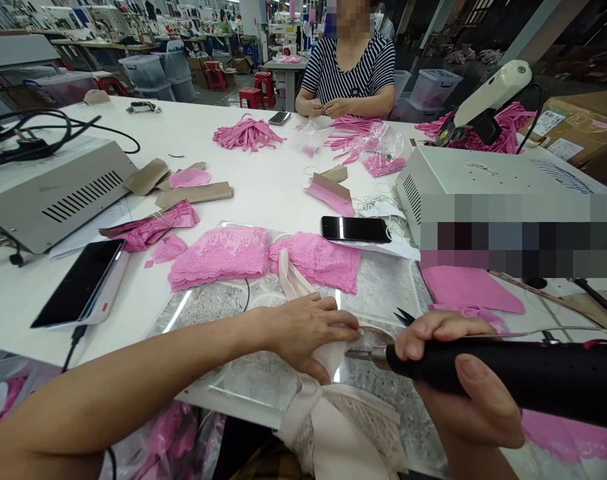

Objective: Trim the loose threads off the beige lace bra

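My left hand (311,333) lies flat over a cream-coloured garment (353,427) with lace, fingers stretched to the right and thumb pressing the cloth. One cream strip (292,279) runs up from under the wrist; the rest of the garment hangs over the table's front edge. My right hand (468,380) is wrapped round a thick black hand-held tool with a metal tip (366,355). That tip points left, close to the cream cloth by my left fingers; whether it touches cannot be made out. Dark pointed blades (404,317), like thread snips, stick out by my right fingers.
A clear mat (378,280) covers the work spot. Pink lace pieces (223,253) and a phone (356,229) lie behind my hands. Grey machine boxes (83,193) stand left and right. Across the table sits a person in a striped top (351,73), near pink strips.
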`<action>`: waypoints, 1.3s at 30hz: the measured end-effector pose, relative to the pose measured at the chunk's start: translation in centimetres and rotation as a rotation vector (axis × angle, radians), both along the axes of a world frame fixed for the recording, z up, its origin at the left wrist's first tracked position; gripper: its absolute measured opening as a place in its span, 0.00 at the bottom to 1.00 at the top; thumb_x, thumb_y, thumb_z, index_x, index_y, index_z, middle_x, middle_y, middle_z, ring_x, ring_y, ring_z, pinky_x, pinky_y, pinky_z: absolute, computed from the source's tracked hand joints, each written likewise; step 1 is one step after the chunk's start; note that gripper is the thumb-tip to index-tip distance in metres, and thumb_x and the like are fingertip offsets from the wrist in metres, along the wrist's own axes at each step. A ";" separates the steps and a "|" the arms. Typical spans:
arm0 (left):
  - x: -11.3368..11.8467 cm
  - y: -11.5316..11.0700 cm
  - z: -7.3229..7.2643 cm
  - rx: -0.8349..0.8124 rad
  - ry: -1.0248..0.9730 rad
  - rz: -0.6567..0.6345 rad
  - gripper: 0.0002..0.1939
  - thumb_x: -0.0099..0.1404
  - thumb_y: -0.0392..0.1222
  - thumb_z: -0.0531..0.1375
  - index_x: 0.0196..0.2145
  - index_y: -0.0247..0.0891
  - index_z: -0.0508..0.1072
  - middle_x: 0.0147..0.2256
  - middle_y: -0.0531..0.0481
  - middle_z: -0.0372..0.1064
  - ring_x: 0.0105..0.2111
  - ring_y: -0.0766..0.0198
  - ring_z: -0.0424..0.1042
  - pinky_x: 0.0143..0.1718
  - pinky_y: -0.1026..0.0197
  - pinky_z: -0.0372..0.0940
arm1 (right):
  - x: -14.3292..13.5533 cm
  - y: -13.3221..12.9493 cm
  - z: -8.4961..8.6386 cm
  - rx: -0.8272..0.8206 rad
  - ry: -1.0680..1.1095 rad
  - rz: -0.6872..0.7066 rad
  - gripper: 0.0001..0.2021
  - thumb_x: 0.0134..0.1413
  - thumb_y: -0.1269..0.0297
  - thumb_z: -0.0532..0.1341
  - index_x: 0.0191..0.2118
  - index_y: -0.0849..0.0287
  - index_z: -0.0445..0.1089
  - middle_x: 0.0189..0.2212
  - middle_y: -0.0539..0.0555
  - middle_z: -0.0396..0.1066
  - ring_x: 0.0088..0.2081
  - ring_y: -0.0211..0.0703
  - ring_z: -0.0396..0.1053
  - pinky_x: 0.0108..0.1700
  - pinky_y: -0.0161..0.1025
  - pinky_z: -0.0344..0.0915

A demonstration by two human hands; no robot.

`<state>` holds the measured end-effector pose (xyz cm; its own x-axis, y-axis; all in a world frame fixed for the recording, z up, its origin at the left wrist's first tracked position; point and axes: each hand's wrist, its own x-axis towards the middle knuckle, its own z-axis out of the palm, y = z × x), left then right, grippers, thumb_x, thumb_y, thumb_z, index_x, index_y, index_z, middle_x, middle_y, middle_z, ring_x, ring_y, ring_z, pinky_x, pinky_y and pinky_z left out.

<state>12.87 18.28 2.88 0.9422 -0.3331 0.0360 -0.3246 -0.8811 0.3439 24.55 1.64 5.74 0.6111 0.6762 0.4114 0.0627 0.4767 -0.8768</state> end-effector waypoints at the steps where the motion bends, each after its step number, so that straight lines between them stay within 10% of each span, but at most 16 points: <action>1: 0.0 0.0 0.0 0.003 0.003 -0.001 0.37 0.56 0.56 0.61 0.58 0.35 0.60 0.58 0.46 0.59 0.45 0.50 0.62 0.47 0.52 0.58 | 0.0 0.0 0.0 0.001 -0.007 0.004 0.06 0.51 0.63 0.59 0.34 0.59 0.68 0.29 0.51 0.65 0.24 0.37 0.65 0.24 0.38 0.66; 39: -0.2 -0.1 0.0 0.029 -0.024 0.000 0.35 0.58 0.55 0.60 0.58 0.37 0.60 0.58 0.46 0.58 0.46 0.51 0.61 0.45 0.52 0.58 | -0.2 -0.3 0.0 -0.005 0.023 0.036 0.07 0.51 0.62 0.60 0.35 0.59 0.68 0.30 0.51 0.66 0.25 0.35 0.65 0.25 0.37 0.67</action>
<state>12.62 18.14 2.84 0.9413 -0.3339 0.0492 -0.3322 -0.8909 0.3098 24.38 1.35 5.78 0.5956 0.6999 0.3942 0.0255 0.4741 -0.8801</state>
